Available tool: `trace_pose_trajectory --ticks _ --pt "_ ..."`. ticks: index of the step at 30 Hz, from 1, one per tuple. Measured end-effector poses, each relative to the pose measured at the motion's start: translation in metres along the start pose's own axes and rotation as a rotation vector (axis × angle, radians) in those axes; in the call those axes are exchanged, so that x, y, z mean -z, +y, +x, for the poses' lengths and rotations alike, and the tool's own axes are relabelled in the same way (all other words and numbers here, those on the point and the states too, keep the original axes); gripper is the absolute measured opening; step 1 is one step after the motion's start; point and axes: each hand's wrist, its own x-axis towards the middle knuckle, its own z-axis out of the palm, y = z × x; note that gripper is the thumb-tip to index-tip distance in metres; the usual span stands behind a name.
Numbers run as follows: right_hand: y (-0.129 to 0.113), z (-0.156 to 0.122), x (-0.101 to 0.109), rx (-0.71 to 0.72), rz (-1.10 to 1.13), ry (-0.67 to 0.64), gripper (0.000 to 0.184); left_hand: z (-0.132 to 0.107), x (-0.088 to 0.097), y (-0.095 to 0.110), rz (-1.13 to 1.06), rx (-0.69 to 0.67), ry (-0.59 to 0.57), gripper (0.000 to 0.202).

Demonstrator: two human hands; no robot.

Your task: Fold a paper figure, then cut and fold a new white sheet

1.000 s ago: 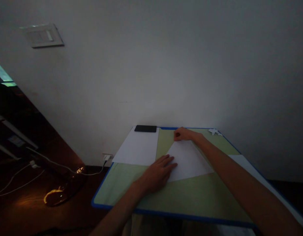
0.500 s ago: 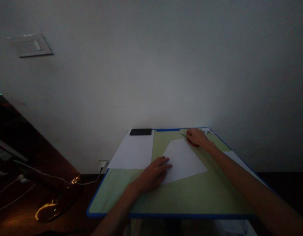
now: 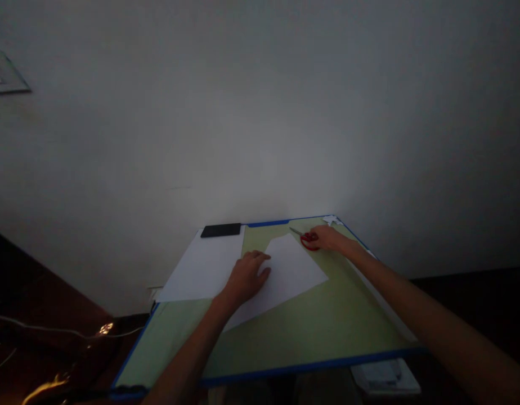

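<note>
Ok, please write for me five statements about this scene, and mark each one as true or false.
1. The right hand touches the red-handled scissors. True.
2. The black flat object lies on the left paper. True.
3. The left hand holds the black flat object. False: it rests on the middle paper.
4. The table has a yellow edge. False: its edge is blue.
5. White scraps lie at the table's far right corner. True.

The scissors [image 3: 310, 237] in the right hand [image 3: 326, 238] have red handles [image 3: 303, 243] and grey blades [image 3: 296, 231]. Paper [image 3: 288, 264] under the left hand [image 3: 246, 277] is plain white, like the sheet [image 3: 201, 267] on that hand's left; the slab [image 3: 220, 230] beyond is black. Around both hands, the tabletop [image 3: 294, 332] is pale green, with a blue edge [image 3: 285, 371].
</note>
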Motion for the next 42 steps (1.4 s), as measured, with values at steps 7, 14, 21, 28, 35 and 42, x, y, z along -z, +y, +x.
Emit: trace_pose_trajectory --ticks 7,14,21,28,35,42 --pt "-0.003 -0.001 0.011 -0.067 0.146 0.057 0.033 0.032 -0.009 0.007 0.079 0.227 -0.042 0.063" --pt "-0.011 -0.065 0.005 -0.077 0.896 0.256 0.058 0.051 -0.015 -0.001 0.028 0.385 -0.154 0.071" --pt "-0.034 -0.115 -0.035 -0.183 1.222 0.294 0.063 0.054 -0.019 -0.003 -0.001 0.427 -0.113 0.067" --pt "-0.050 -0.077 -0.039 -0.140 1.263 0.285 0.066 0.049 -0.016 0.001 0.008 0.447 -0.104 0.064" --pt "-0.069 -0.038 -0.045 -0.061 1.263 0.322 0.063 0.039 -0.014 0.012 0.055 0.385 -0.087 0.056" --pt "-0.068 -0.035 -0.058 -0.105 1.246 0.403 0.057 0.032 -0.016 0.013 0.159 0.322 -0.024 0.054"
